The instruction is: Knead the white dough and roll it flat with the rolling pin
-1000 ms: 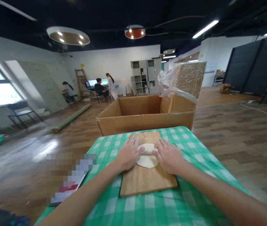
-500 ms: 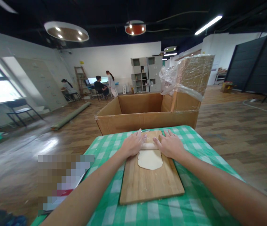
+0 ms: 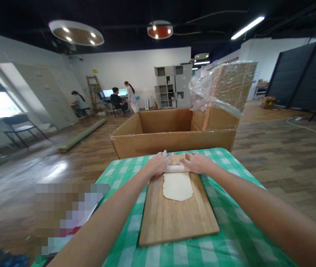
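A pale rolling pin lies crosswise at the far end of a sheet of dough. My left hand is closed over its left end, and my right hand over its right end. The dough is flat and cream-coloured, with uneven edges, and its far edge meets the pin. Under it is a wooden cutting board, whose far end shows between my hands.
The board rests on a table with a green and white checked cloth. Just beyond stands a large open cardboard box, partly wrapped in clear plastic film. A pixelated patch covers the table's left side. Several people are in the background.
Both hands and the rolling pin have moved slightly away from me, toward the board's far end. More of the dough shows on the near side of the pin.
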A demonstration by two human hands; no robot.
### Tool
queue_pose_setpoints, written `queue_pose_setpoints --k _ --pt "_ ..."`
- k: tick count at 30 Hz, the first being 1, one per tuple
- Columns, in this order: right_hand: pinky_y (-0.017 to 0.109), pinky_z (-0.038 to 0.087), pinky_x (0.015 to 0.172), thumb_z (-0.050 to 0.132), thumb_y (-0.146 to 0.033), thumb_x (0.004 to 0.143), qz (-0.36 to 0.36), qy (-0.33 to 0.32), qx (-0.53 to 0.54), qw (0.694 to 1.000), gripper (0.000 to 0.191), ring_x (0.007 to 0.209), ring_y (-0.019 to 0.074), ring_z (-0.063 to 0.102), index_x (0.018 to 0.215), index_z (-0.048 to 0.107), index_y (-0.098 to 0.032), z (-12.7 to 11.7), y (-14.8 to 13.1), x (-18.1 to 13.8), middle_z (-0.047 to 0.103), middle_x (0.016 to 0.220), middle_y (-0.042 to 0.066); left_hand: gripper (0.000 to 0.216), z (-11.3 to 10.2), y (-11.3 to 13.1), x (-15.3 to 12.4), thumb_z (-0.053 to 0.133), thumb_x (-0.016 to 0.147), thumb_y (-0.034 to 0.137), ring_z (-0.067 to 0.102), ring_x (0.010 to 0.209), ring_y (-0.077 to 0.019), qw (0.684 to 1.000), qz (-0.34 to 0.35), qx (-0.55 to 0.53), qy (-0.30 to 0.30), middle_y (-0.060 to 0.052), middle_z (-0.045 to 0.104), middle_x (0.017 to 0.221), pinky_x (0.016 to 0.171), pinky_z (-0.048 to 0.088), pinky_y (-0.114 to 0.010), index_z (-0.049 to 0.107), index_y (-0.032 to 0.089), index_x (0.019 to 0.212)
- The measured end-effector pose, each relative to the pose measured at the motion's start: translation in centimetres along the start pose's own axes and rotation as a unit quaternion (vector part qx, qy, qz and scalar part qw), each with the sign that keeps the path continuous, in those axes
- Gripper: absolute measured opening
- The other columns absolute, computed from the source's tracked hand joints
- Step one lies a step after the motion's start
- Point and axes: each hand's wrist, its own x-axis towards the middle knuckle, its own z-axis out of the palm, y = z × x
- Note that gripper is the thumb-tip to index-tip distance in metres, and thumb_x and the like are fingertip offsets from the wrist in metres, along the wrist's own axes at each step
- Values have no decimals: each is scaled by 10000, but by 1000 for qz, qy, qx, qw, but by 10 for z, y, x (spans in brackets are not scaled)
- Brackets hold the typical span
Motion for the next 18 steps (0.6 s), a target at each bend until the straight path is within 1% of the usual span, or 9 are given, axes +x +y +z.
queue_pose_setpoints --k 6,9,11,14,18 --pt "455 469 925 360 -443 1030 -66 -27 -36 997 437 1111 319 648 1355 587 -258 1 10 18 632 1305 167 437 -7 9 -7 310 1053 297 564 1254 -332 999 -27 25 29 -244 522 1423 1006 449 -494 495 167 1426" --pt "479 472 907 339 -443 1036 -75 -22 -52 996 450 1121 335 632 1360 589 -255 2 14 26 643 1244 183 422 -10 12 -10 322 1053 296 569 1236 -324 998 -40 32 36 -228 545 1386 996 456 -491 502 182 1416" --pt "496 473 895 332 -436 1038 -77 -17 -64 995 450 1131 346 616 1366 586 -260 3 16 30 644 1217 190 424 -11 13 -12 303 1057 297 568 1231 -334 997 -48 35 39 -236 545 1378 986 459 -504 515 175 1402" --pt "516 464 898 374 -404 1031 -85 -10 -81 993 421 1144 351 596 1383 570 -283 7 17 34 639 1215 187 429 -11 13 -11 290 1060 321 562 1234 -353 997 -59 36 41 -241 527 1400 979 454 -537 528 190 1391" --pt "515 456 906 396 -388 1030 -99 -8 -91 991 406 1141 345 590 1388 564 -294 9 19 38 630 1230 185 404 -10 12 -7 338 1052 340 568 1228 -334 996 -71 33 42 -213 549 1384 983 457 -531 531 217 1385"
